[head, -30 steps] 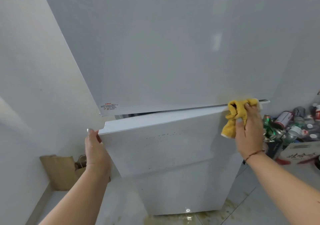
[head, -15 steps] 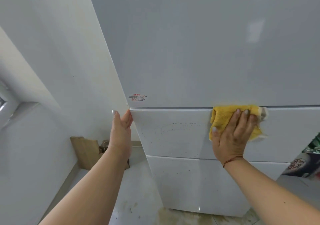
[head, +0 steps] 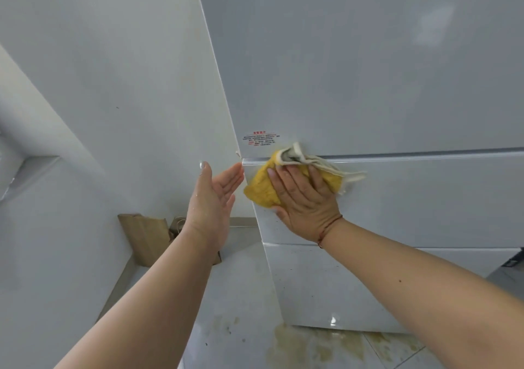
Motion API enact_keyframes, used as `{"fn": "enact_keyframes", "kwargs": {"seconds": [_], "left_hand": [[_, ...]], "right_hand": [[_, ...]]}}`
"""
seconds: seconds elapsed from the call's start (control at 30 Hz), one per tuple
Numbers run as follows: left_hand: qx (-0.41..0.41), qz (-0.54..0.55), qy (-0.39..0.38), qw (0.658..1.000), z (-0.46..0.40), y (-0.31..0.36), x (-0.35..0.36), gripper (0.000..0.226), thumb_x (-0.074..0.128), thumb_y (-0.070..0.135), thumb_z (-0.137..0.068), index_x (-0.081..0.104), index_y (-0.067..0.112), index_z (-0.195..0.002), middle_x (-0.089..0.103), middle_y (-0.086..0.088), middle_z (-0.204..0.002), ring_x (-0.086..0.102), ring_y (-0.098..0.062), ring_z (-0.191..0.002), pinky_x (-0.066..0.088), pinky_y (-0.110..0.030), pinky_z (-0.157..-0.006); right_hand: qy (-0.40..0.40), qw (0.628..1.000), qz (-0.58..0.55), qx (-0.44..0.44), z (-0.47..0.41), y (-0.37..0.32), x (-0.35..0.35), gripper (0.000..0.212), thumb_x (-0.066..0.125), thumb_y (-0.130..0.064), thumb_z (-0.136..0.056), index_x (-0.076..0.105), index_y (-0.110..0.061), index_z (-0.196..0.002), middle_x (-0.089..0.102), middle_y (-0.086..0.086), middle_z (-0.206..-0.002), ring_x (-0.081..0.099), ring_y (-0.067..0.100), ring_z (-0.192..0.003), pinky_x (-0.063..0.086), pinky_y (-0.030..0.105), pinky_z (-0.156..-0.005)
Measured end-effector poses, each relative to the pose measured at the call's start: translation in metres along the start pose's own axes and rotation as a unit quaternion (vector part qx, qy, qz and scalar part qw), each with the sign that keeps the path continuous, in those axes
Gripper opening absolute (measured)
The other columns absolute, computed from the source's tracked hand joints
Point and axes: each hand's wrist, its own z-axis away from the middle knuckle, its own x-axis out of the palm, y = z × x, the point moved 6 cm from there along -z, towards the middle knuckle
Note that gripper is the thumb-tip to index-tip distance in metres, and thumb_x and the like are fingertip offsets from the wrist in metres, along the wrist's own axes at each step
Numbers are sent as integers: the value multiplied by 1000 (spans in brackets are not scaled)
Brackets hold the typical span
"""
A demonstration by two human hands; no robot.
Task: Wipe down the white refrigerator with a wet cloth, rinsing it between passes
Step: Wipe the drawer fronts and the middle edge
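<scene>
Refrigerator (head: 368, 70) corner: right hand (head: 306, 201) flat on cloth (head: 263, 190).

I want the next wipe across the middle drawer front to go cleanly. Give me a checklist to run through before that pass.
1. Yellow cloth flat under right hand: ok.
2. Cloth on middle drawer front, at its top left corner: ok.
3. Drawer shut, seam even: ok.
4. Left hand open, off the cloth, fingertips at the drawer's corner: ok.
5. Cloth wet enough: cannot tell.
6. Floor below stained: not ok.
</scene>
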Motion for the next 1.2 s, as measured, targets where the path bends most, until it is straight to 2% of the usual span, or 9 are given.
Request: {"fn": "enact_keyframes", "kwargs": {"seconds": [0.3, 0.4, 0.5, 0.6, 0.67, 0.77, 0.9, 1.03, 1.2], "left_hand": [[41, -60, -78, 994, -10, -10, 3, 64, 14, 49, -104, 65, 14, -120, 70, -2, -120, 61, -12, -117, 40, -28, -105], [70, -87, -63, 992, -8, -29, 1, 52, 19, 45, -106, 65, 24, -119, 69, 8, -120, 59, -9, -121, 41, -24, -99], [90, -137, 13, 986, -2, -55, -9, 45, 29, 47, -104, 58, 27, -131, 62, 12, -129, 53, -2, -125, 39, -30, -107], [220, -311, 171, 908, 14, -53, -18, 51, 34, 43, -91, 54, 13, -126, 52, 4, -121, 44, -15, -120, 37, -40, -105], [319, -382, 158, 852, 21, -50, -6, 47, 33, 39, -88, 59, 10, -115, 49, 4, -111, 41, -13, -107, 38, -36, -94], [388, -425, 93, 813, 20, -52, 19, 42, 34, 33, -93, 62, 7, -112, 52, 4, -109, 41, -8, -101, 35, -28, -87], [448, -460, 54, 765, 23, -51, 52, 38, 38, 23, -93, 63, 1, -111, 60, -11, -106, 47, -21, -101, 30, -21, -89], [487, -501, 16, 715, 29, -56, 77, 36, 39, 21, -94, 65, 1, -110, 62, -13, -103, 50, -25, -99, 34, -25, -90], [500, -513, -7, 698, 34, -58, 107, 37, 39, 21, -94, 66, 0, -109, 63, -14, -102, 50, -26, -100, 37, -32, -90]], "right_hand": [[-26, 998, -9, -48, -18, -25, 5, 61, 28, -54, -96, 37, -24, -148, 32, 3, -155, 23, 19, -145, 8, 42, -120], [-50, 996, -6, -76, -8, -32, 11, 60, 30, -53, -97, 34, -25, -149, 27, 1, -157, 18, 16, -147, 4, 41, -120], [-87, 990, -9, -109, 8, -41, 19, 56, 30, -46, -98, 32, -24, -150, 27, 0, -158, 19, 16, -146, 0, 40, -121], [-79, 987, 8, -137, 18, -37, 20, 50, 31, -41, -101, 36, -26, -149, 33, -4, -155, 27, 13, -144, 8, 38, -120], [-55, 989, 23, -133, 22, -25, 15, 49, 38, -42, -100, 40, -29, -146, 37, -7, -153, 29, 12, -142, 13, 37, -118], [-18, 995, 47, -83, 36, 11, 2, 50, 41, -44, -97, 40, -32, -146, 35, -6, -152, 25, 15, -143, 12, 38, -119], [13, 998, 52, 18, 66, 81, -17, 56, 37, -50, -95, 35, -31, -148, 32, -3, -151, 14, 19, -148, 11, 41, -120], [14, 989, 88, 119, 111, 146, -31, 62, 32, -53, -96, 24, -29, -152, 14, -2, -159, 6, 22, -149, 11, 46, -120], [4, 948, 73, 309, 175, 241, -61, 64, 26, -41, -99, 2, -22, -155, 3, 7, -160, 7, 41, -145, 15, 57, -117]]}}
